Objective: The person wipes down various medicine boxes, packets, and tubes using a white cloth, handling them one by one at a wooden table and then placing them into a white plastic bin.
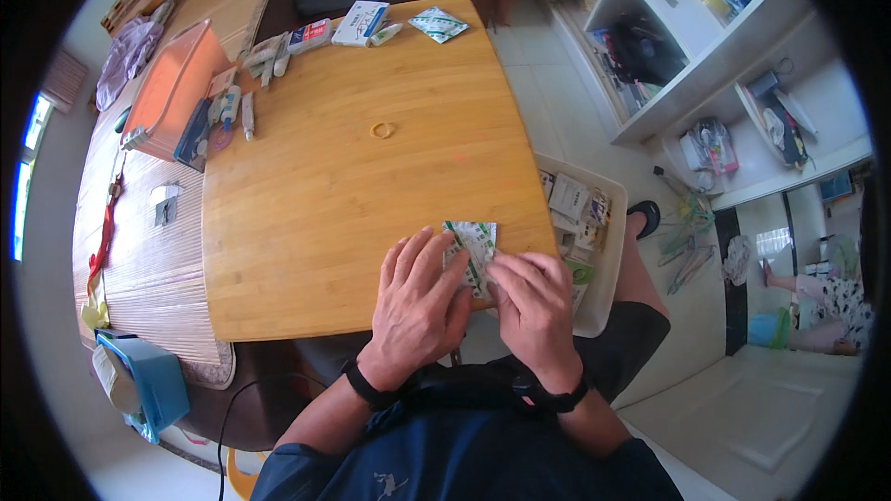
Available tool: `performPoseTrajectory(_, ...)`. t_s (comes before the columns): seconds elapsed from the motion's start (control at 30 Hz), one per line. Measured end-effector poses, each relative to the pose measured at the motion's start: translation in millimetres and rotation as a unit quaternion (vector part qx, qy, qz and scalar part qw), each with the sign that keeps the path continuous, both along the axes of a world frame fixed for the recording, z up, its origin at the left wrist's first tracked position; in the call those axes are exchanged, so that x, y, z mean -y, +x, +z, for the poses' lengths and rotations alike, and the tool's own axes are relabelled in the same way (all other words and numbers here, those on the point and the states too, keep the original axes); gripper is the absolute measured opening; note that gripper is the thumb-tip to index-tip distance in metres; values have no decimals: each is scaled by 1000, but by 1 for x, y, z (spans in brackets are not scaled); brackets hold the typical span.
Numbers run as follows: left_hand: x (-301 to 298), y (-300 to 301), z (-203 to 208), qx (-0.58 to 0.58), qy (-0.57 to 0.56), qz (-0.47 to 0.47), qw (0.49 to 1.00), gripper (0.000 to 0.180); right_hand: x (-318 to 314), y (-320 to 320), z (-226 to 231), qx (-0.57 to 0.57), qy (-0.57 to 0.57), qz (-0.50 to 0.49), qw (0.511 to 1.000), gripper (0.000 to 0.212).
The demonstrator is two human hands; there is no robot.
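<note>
A small white packet with green print [477, 239] lies near the front edge of the wooden table, under the fingers of both hands. My left hand [413, 301] lies with its fingers stretched out over the table, the fingertips nearest the packet resting on its left side. Curled fingers of my right hand [535, 311] pinch the packet's lower right edge. The packet's lower left part is hidden behind my left hand.
A tan rubber band [382, 131] lies mid-table. Along the far edge are a similar packet [438, 24], a white box [360, 23] and tubes. An orange basket [172, 83] stands left. A cream bin [608, 283] holding boxes sits right. Another person's leg shows far right.
</note>
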State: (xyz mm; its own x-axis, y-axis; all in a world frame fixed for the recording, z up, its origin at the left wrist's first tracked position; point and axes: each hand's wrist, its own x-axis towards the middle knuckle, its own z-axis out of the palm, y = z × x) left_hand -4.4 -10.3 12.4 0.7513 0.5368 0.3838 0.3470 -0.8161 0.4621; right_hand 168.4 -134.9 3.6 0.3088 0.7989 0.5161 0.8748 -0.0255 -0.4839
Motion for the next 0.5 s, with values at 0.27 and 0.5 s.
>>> performPoseTrajectory(0.27, -3, 0, -9, 31, 21, -29, 999, 44, -62, 11, 6, -30, 15, 79, 996, 29)
performPoseTrajectory(0.5, -3, -1, -5, 20, 20, -15, 999, 44, -68, 38, 8, -7, -1, 122, 993, 25)
